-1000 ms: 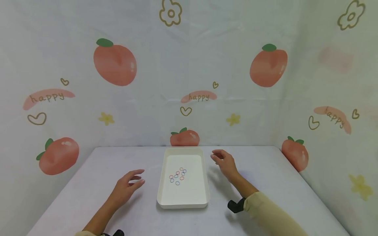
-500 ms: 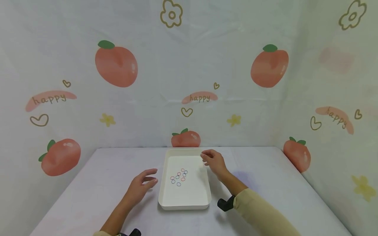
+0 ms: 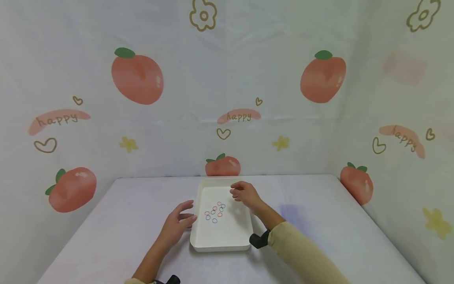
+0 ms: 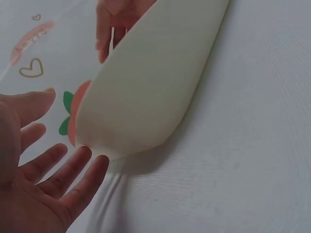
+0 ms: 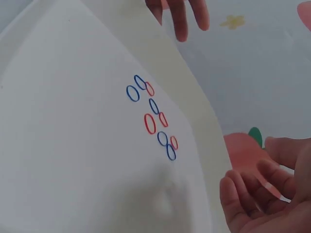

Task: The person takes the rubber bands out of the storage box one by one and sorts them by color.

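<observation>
A shallow white rectangular tray (image 3: 227,236) stands in the middle of the table. On its floor lie several thin red rings (image 5: 146,124) and blue rings (image 5: 128,93), loosely grouped left of centre, some overlapping. My left hand (image 3: 177,221) is at the tray's left side with fingers spread and relaxed. In the left wrist view its fingertips reach the tray's outer wall; whether they touch cannot be told. Above the far right part of the tray hovers my right hand (image 3: 247,195), fingers loosely bent with nothing between them. Its shadow falls on the tray floor.
A white cloth covers the table (image 3: 149,193) around the tray. Behind it hangs a pale curtain (image 3: 227,71) printed with fruit, hearts and flowers. Each wrist carries a black camera mount, such as the right one (image 3: 259,239).
Both hands have moved inward: the left rightward to the tray's left side, the right leftward from beside the tray to over it. The rings and tray have stayed put.
</observation>
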`<state>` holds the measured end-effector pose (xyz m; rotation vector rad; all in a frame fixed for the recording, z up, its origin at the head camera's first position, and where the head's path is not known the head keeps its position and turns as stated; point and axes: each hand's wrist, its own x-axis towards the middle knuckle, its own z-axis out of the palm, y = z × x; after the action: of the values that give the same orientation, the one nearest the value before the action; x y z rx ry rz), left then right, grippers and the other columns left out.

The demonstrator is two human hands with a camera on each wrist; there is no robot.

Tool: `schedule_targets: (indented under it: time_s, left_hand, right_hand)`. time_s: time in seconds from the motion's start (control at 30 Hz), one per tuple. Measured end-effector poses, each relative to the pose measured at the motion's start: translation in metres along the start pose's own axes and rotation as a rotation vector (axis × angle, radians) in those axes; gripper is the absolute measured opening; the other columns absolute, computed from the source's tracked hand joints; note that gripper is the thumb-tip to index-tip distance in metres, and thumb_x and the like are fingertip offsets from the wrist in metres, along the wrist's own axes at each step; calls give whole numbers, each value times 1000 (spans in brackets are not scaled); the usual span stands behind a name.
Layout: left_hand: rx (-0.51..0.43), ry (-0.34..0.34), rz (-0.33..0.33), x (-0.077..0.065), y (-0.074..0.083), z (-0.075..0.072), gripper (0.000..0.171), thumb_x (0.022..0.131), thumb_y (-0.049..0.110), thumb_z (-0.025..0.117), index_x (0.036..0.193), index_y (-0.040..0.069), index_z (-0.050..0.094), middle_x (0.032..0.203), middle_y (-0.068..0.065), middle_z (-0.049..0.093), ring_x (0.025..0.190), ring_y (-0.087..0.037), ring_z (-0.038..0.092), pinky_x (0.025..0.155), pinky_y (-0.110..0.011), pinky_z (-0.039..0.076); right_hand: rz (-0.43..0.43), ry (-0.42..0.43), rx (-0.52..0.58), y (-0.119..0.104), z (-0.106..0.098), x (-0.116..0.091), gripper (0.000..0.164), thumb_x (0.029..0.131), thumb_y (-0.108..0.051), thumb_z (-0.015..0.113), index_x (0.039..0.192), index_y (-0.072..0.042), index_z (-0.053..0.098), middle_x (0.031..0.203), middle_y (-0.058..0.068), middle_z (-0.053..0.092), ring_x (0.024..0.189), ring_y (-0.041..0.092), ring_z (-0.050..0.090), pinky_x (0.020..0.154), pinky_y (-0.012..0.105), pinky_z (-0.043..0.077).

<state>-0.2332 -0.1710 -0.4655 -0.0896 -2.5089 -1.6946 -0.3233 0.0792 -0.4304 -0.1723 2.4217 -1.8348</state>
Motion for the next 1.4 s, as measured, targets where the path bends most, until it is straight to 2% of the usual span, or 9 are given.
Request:
schedule_targets:
  time_s: [0.2, 0.37, 0.57, 0.63, 0.83, 1.13, 1.4]
  left_hand:
    - [-28, -7, -33, 0, -6, 0, 54, 92, 12, 67, 142, 13, 48, 137, -11, 51, 112, -29, 59, 79, -32, 56]
    - [-53, -35, -38, 1, -9, 2, 55, 92, 10, 66, 143, 9, 46, 135, -15, 52, 113, -33, 60, 79, -33, 57]
    - [-90, -65, -46, 2, -12, 1, 55, 92, 6, 65, 143, 4, 46, 132, -18, 54, 111, -34, 61, 79, -35, 57]
    - [-95, -76, -52, 2, -14, 1, 53, 92, 5, 65, 142, 4, 48, 131, -18, 55, 109, -32, 62, 80, -35, 57]
    - [-100, -94, -57, 3, -18, 0, 48, 91, 5, 66, 137, 3, 53, 129, -17, 57, 105, -29, 64, 79, -34, 56]
    - [-108, -96, -54, 2, -19, 1, 47, 91, 5, 65, 136, 2, 54, 128, -17, 58, 104, -29, 64, 80, -36, 56]
    - [-103, -104, -31, 1, -20, 0, 46, 92, 7, 65, 136, 2, 53, 128, -19, 57, 104, -29, 64, 79, -34, 56]
  right_hand:
    - [15, -36, -2, -7, 11, 2, 28, 96, -10, 60, 118, 7, 60, 104, 12, 65, 86, 23, 63, 78, 30, 56]
    - [39, -30, -52, -2, 19, 6, 24, 96, -10, 60, 114, 5, 61, 102, 11, 64, 84, 21, 61, 76, 30, 55]
    - [-28, -41, -339, 9, 29, 13, 17, 92, -11, 66, 105, -1, 66, 96, 8, 64, 83, 19, 56, 75, 31, 52]
    - [-43, -49, -402, 11, 31, 15, 15, 91, -11, 68, 102, -1, 67, 94, 7, 63, 83, 20, 55, 75, 32, 51]
    - [-28, -41, -421, 16, 34, 17, 11, 88, -8, 70, 96, -1, 69, 88, 6, 62, 78, 18, 54, 69, 29, 50]
    - [-73, -42, -467, 21, 35, 16, 3, 82, -2, 73, 84, -1, 71, 75, 2, 62, 67, 14, 52, 59, 23, 44]
    - [-82, -34, -523, 20, 40, 16, 9, 80, -1, 76, 75, -3, 69, 68, 0, 60, 62, 13, 50, 54, 21, 42]
